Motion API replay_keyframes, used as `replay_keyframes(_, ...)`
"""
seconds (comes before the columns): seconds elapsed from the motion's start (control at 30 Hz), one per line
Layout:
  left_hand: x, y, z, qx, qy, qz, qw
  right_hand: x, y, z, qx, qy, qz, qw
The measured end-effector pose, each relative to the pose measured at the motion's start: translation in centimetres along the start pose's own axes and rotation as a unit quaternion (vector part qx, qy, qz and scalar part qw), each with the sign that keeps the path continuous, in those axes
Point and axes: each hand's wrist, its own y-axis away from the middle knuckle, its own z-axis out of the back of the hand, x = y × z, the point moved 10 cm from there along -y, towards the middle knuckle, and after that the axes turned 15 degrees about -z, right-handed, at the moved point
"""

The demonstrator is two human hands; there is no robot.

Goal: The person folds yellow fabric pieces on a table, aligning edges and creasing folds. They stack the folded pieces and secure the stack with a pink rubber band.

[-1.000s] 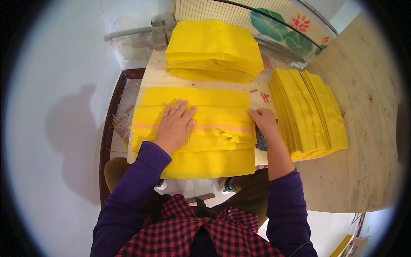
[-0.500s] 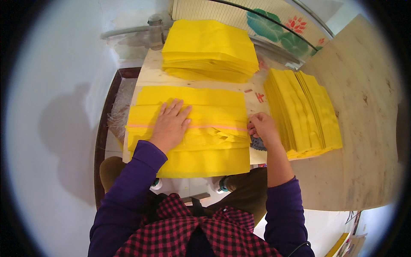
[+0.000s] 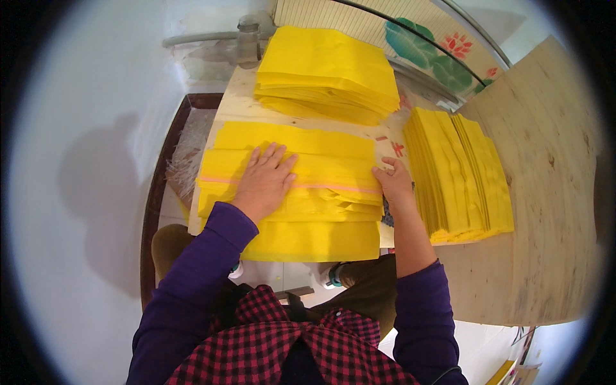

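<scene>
My left hand lies flat, fingers spread, on a layered pile of yellow cloth-like sheets in front of me. A thin pink strip runs across this pile, passing by the hand. Below the strip, toward the right, some layers are bunched into loose folds. My right hand is at the pile's right edge, its fingers curled and the thumb by the sheets; whatever they pinch is too small to make out. Partly hidden by the right wrist is a dark grey object.
A thick stack of yellow sheets sits at the back of the wooden table. Another yellow stack stands to the right, near a large wooden board. Small red pieces lie between them. A clear jar is at the back left.
My right hand has shifted slightly away from me along the pile's right edge. My left hand stays flat on the sheets. The whole view has moved a little.
</scene>
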Motion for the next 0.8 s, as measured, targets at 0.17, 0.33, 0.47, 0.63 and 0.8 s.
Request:
replay_keyframes(0.17, -0.2, 0.0, 0.2, -0.009, -0.021, -0.011, 1.000, -0.1, -1.1, -0.3, -0.009, 0.001, 0.043, 0.999)
replay_keyframes(0.33, -0.4, 0.0, 0.3, -0.017, -0.024, -0.014, 0.999, -0.4, -1.6, -0.5, -0.027, 0.005, 0.074, 0.997)
replay_keyframes(0.47, -0.3, 0.0, 0.4, -0.020, -0.030, -0.014, 0.999, -0.4, -1.4, -0.7, -0.060, 0.054, 0.100, 0.992)
replay_keyframes(0.63, -0.4, 0.2, 0.4, -0.030, -0.030, -0.018, 0.999, -1.1, -1.6, -0.5, -0.057, 0.027, 0.086, 0.994)
replay_keyframes(0.8, -0.5, 0.1, 0.5, -0.025, -0.038, -0.018, 0.999, -1.2, -2.2, -0.5, -0.062, 0.041, 0.101, 0.992)
